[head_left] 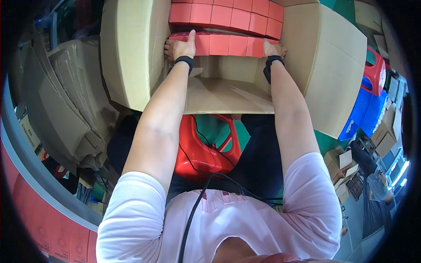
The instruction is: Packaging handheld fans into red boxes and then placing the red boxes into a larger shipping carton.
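Note:
Both my arms reach into a large open cardboard carton point(230, 94). A row of small red boxes point(229, 45) spans the gap between my hands. My left hand point(180, 47) grips the row's left end, thumb up along the near face and fingers round the side. At the right end, my right hand point(273, 49) presses in, its fingers partly hidden by the carton wall. Behind this row, more red boxes point(223, 16) sit packed side by side in the carton's far part. Dark bands circle both my wrists.
A red plastic stool point(204, 153) stands below the carton, a black cable hanging over it. Flattened cardboard sheets point(72, 101) lean at left. To the right are a blue crate point(362, 109) and another red stool point(375, 72). Red boxes point(48, 219) line the lower left.

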`<action>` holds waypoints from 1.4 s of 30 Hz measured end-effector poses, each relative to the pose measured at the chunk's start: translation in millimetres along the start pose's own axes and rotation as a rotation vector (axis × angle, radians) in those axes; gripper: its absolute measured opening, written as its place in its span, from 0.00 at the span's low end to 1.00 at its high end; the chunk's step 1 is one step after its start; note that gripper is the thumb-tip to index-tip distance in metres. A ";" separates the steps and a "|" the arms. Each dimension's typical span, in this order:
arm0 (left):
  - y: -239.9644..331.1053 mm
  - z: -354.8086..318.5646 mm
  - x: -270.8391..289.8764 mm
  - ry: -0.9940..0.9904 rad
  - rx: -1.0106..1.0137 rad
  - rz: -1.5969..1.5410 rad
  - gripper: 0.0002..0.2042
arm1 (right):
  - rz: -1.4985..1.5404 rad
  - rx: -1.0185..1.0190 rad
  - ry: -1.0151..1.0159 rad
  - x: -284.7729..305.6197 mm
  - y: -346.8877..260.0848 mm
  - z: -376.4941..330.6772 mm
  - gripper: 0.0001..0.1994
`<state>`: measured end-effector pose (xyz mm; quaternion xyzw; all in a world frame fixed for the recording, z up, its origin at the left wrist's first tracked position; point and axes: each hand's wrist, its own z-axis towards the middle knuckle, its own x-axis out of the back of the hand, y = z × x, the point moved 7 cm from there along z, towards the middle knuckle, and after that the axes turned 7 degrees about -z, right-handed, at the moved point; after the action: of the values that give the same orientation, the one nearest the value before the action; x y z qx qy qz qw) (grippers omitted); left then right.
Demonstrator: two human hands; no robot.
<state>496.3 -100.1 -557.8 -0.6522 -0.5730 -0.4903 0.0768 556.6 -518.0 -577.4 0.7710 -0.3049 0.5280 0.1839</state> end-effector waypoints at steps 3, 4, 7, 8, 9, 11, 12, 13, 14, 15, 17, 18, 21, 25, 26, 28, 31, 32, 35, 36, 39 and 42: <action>-17.1 -2.1 -9.2 0.095 0.025 -0.113 0.58 | -0.139 0.030 -0.102 -7.0 3.0 37.5 0.45; -14.2 -13.0 -9.3 0.123 0.034 -0.164 0.55 | -0.233 0.090 -0.126 -8.7 11.8 45.6 0.45; -36.0 -28.6 -2.9 0.145 0.158 -0.168 0.54 | -0.251 0.159 -0.239 -12.1 -0.2 35.6 0.45; -46.6 -26.2 3.8 0.188 0.166 -0.239 0.54 | -0.187 0.156 -0.317 -16.2 -10.3 23.3 0.45; -41.5 -28.7 -0.1 0.183 0.165 -0.246 0.54 | -0.189 0.154 -0.309 -13.5 -4.6 28.0 0.45; -30.0 -35.7 -8.1 0.253 0.215 -0.350 0.52 | -0.185 0.173 -0.317 -12.8 15.1 45.2 0.42; -28.2 -38.1 -11.0 0.255 0.213 -0.349 0.52 | -0.183 0.174 -0.319 -18.2 16.3 38.5 0.42; -31.4 -40.9 -9.5 0.275 0.246 -0.295 0.51 | -0.135 0.076 -0.151 -16.1 20.9 24.8 0.41; -33.3 -41.3 -7.6 0.294 0.278 -0.240 0.50 | -0.087 -0.023 0.017 -11.8 22.5 13.0 0.40; -27.6 -42.7 -7.9 0.289 0.277 -0.236 0.50 | -0.088 -0.029 0.016 -12.7 22.7 10.4 0.40; -20.7 -44.7 -11.1 0.278 0.372 -0.297 0.48 | -0.106 -0.099 -0.009 -13.6 27.9 7.8 0.41; -25.8 -43.1 -6.5 0.286 0.376 -0.283 0.48 | -0.107 -0.100 -0.026 -17.1 20.7 -6.4 0.41; -27.2 -43.7 -5.7 0.261 0.461 -0.304 0.47 | 0.144 -0.197 0.008 -16.5 16.2 -25.4 0.46; -35.3 -40.5 -9.6 0.224 0.449 -0.472 0.51 | 0.426 -0.167 0.186 -18.5 28.6 -50.8 0.50; -38.5 -36.5 -11.3 0.196 0.440 -0.476 0.51 | 0.407 -0.183 0.199 -16.0 29.6 -55.3 0.50; -33.2 -38.8 -14.7 0.159 0.432 -0.481 0.51 | 0.385 -0.203 0.219 -7.7 26.9 -62.6 0.50; -23.2 -48.8 -9.0 0.166 0.500 -0.464 0.54 | 0.230 -0.288 0.096 0.2 15.3 -72.9 0.44; -22.5 -50.7 -5.5 0.150 0.527 -0.351 0.53 | 0.193 -0.320 0.034 0.1 13.8 -78.8 0.44; -4.2 -64.3 -10.4 0.054 0.578 -0.310 0.52 | 0.096 -0.246 -0.179 -13.7 25.1 -53.9 0.49; -1.0 -68.7 -14.9 0.002 0.608 -0.378 0.53 | 0.041 -0.125 -0.352 -28.0 23.4 -46.7 0.55; -26.5 -49.2 -17.2 0.067 0.646 -0.507 0.60 | 0.419 -0.521 -0.135 -37.8 15.5 -91.1 0.57; -8.5 -71.1 -11.4 0.035 0.707 -0.571 0.57 | 1.051 -0.731 -0.237 -70.3 17.0 -98.9 0.60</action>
<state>451.7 -152.0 -534.0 -0.3935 -0.8608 -0.2767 0.1662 457.8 -451.4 -606.1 0.4599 -0.8195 0.3214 0.1167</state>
